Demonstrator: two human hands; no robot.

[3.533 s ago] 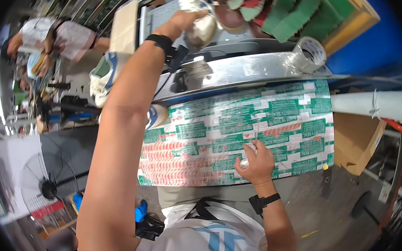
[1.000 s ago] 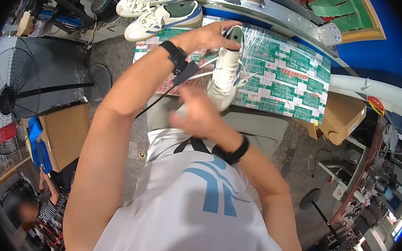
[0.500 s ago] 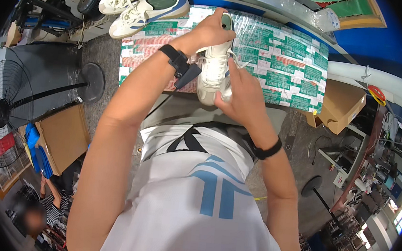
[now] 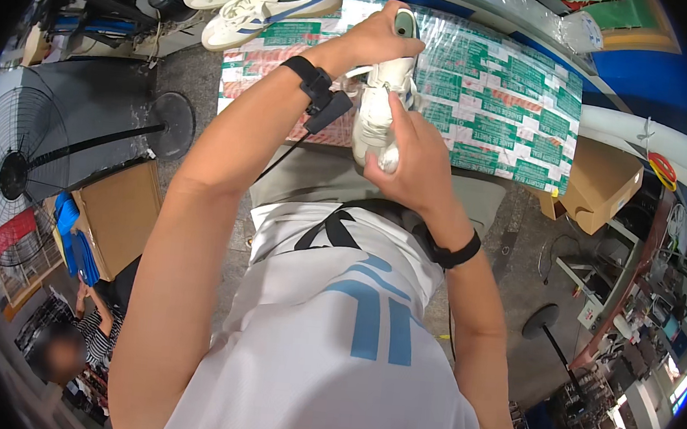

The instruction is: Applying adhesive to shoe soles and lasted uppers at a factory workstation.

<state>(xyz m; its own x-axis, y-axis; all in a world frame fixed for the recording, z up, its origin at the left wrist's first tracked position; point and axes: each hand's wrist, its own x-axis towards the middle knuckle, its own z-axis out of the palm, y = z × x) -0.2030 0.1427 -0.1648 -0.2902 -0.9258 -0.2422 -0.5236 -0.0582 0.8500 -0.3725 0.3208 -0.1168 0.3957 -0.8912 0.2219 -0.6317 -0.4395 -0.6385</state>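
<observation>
A white lace-up sneaker (image 4: 377,113) lies with its heel away from me and its toe toward me. Its green insole shows at the collar. My left hand (image 4: 377,39) is closed around the heel end. My right hand (image 4: 420,157) grips the front, index finger along the laces and thumb near the toe. Something pale and shiny shows by that thumb, too unclear to name. Beneath the shoe is a work surface (image 4: 504,106) wrapped in green, white and red printed tape.
Several white sneakers (image 4: 267,12) with green insoles stand at the far left. A standing fan (image 4: 14,173) and a cardboard sheet (image 4: 118,223) are on the left, with another person (image 4: 92,327) below them. An open cardboard box (image 4: 604,180) sits at the right.
The view has shifted, so the surroundings sit a little further right. Both hands keep hold of the sneaker, and a lace loop that stuck out by my right fingers lies lower.
</observation>
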